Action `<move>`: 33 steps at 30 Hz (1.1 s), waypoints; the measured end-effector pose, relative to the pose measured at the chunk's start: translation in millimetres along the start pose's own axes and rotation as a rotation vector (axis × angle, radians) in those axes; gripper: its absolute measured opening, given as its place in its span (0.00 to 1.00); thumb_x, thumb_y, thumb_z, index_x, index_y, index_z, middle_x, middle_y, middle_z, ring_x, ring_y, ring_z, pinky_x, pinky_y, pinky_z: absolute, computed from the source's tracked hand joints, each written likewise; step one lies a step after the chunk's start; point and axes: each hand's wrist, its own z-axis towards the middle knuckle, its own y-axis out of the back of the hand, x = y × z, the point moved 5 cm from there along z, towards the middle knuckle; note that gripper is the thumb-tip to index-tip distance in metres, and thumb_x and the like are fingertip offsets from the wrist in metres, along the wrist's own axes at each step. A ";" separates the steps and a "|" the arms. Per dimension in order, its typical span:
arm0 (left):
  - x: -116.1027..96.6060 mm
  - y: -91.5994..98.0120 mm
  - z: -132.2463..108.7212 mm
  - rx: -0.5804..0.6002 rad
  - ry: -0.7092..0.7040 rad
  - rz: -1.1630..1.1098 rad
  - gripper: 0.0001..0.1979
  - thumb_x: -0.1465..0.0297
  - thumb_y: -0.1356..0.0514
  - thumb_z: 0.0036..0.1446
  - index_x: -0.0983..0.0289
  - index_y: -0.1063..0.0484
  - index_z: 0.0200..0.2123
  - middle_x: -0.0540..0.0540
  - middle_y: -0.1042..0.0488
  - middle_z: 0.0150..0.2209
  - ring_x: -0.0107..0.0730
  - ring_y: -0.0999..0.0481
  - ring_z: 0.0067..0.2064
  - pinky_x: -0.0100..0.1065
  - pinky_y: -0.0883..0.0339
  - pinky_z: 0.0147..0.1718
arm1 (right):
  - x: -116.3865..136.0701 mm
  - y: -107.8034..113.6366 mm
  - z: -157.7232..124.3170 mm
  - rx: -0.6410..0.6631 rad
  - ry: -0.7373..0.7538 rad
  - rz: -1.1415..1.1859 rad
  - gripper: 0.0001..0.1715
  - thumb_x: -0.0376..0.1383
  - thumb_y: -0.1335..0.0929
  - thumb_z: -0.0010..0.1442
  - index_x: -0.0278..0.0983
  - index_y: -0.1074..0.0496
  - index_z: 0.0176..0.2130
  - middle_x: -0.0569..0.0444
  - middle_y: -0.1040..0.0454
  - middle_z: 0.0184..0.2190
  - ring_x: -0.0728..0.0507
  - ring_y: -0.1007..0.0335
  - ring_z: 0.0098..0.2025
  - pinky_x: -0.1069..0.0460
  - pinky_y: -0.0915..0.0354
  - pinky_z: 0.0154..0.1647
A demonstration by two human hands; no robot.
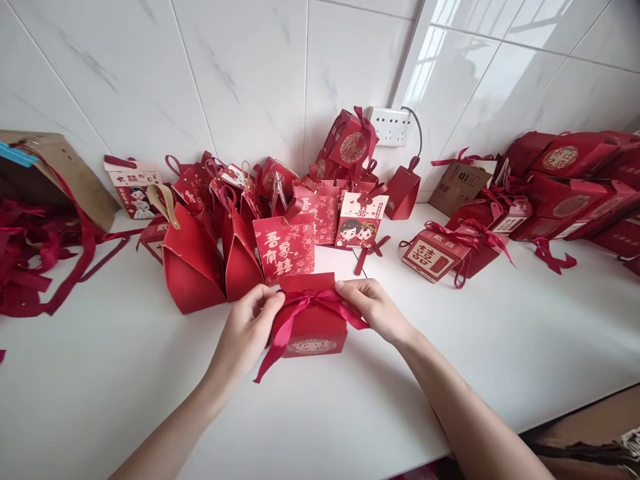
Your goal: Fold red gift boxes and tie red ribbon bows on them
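Observation:
A small red gift box (pixel 320 330) with a pale round emblem stands on the white table in front of me. A crimson ribbon (pixel 286 333) is tied in a bow near its top, one tail hanging down at the left. My left hand (pixel 254 319) pinches the ribbon at the box's upper left, thumb against fingers. At the upper right, my right hand (pixel 374 308) is closed on the ribbon by the box's top flap. Just behind stands a red bag with white characters (pixel 285 248).
Many red boxes and bags line the tiled wall, including a tall red box (pixel 193 267) at the left. Loose ribbons (pixel 25 260) spill from a cardboard box (pixel 83 177) at far left. Boxes are stacked (pixel 567 193) at right, near a smaller box (pixel 434 253). A power strip (pixel 390 127) is on the wall.

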 end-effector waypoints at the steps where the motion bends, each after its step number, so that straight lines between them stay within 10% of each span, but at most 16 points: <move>1: 2.3 -0.4 0.3 -0.001 0.018 -0.039 0.17 0.57 0.44 0.55 0.62 0.40 0.23 0.45 0.40 0.21 0.24 0.40 0.24 0.25 0.45 0.22 | 0.6 0.7 0.1 -0.006 0.007 0.007 0.30 0.57 0.37 0.55 0.36 0.41 0.20 0.62 0.49 0.16 0.55 0.60 0.18 0.54 0.60 0.19; 14: -0.2 -1.8 5.4 -0.001 -0.027 -0.007 0.16 0.58 0.44 0.53 0.62 0.41 0.22 0.45 0.41 0.20 0.25 0.42 0.23 0.27 0.45 0.22 | -16.3 7.9 12.5 0.067 -0.001 0.173 0.30 0.54 0.33 0.54 0.36 0.43 0.17 0.62 0.47 0.15 0.54 0.55 0.19 0.54 0.55 0.23; 22: -13.4 11.7 2.9 0.488 0.057 0.249 0.22 0.51 0.48 0.56 0.62 0.37 0.21 0.49 0.37 0.22 0.30 0.37 0.26 0.31 0.42 0.27 | 4.3 11.6 -14.9 0.408 -0.092 -0.310 0.30 0.58 0.35 0.55 0.34 0.33 0.24 0.57 0.37 0.21 0.51 0.46 0.24 0.54 0.50 0.26; 33: -12.7 8.1 -0.8 0.523 0.048 0.275 0.19 0.57 0.39 0.50 0.62 0.43 0.23 0.48 0.35 0.23 0.30 0.33 0.27 0.30 0.42 0.27 | 9.3 7.7 -18.2 0.327 -0.073 -0.174 0.25 0.53 0.31 0.53 0.34 0.35 0.26 0.59 0.38 0.21 0.52 0.45 0.24 0.55 0.48 0.24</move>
